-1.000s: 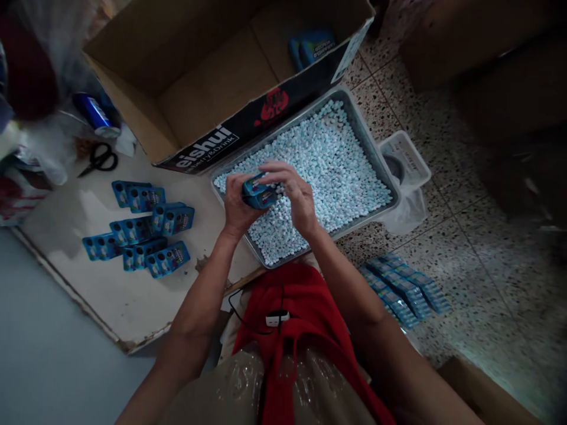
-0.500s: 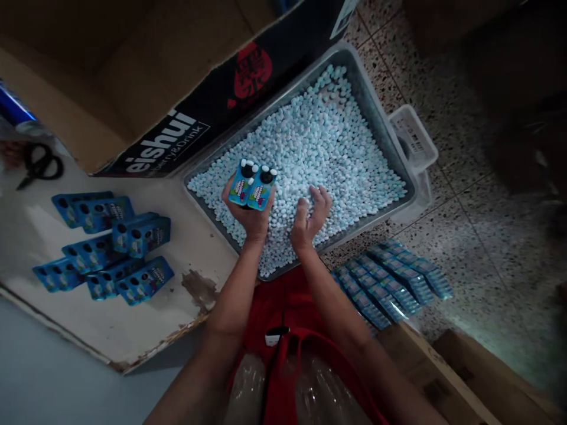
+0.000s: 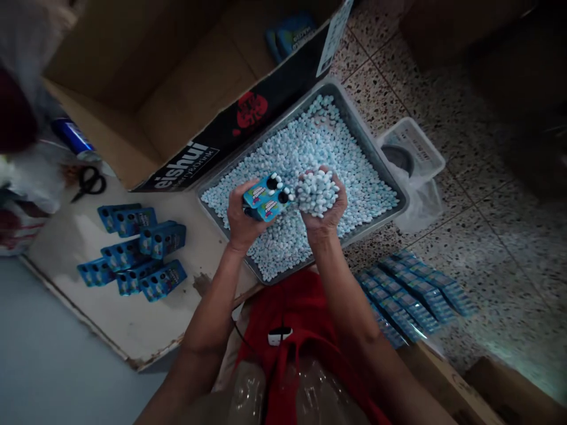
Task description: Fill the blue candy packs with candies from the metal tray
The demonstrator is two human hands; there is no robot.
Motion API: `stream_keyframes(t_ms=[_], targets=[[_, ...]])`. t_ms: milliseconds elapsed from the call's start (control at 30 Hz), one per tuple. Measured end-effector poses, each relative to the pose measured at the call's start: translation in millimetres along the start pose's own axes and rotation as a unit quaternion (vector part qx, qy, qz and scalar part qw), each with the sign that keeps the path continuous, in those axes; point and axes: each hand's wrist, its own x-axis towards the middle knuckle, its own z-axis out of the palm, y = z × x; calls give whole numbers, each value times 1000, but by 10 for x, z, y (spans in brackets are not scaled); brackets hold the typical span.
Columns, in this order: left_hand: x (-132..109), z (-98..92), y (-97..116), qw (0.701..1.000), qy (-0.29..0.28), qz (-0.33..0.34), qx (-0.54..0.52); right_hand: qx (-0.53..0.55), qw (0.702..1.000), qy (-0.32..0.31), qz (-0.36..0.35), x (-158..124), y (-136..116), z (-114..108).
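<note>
Two small blue candy boxes (image 3: 266, 199) lie side by side in my left hand (image 3: 242, 219), which is closed around them. Their dark round openings face right, with a few white candies at them. Cupped palm-up just to the right, my right hand (image 3: 325, 227) carries a heaped pile of pale candies (image 3: 316, 192). Its fingertips curl up around the heap, close to the boxes' openings. Beneath both hands a grey tray (image 3: 401, 203) holds a wide layer of the same pale blue and white candies (image 3: 283, 251).
A large open carton (image 3: 177, 168) stands behind the tray, with blue packs (image 3: 290, 35) inside. Several blue boxes (image 3: 133, 254) stand on the worn table (image 3: 110, 324) at left, near black scissors (image 3: 90, 183). Right lie a clear plastic container (image 3: 420, 147) and wrapped stacks of boxes (image 3: 411, 289).
My right hand has scooped up a heap of candies and turned palm-up beside the boxes. The boxes in my left hand have tilted toward it. The camera view has shifted.
</note>
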Motion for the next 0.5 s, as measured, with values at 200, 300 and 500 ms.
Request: stream_keyframes(t_ms=[200, 300, 500], targets=[[-24, -310, -9, 996, -66, 46, 33, 16, 988, -125, -88, -367, -439, 534], [-62, -264, -11, 999, -35, 12, 30, -3, 984, -137, -116, -422, -491, 669], [-159, -170, -97, 999, -36, 15, -31, -38, 983, -142, -114, -364, -484, 767]])
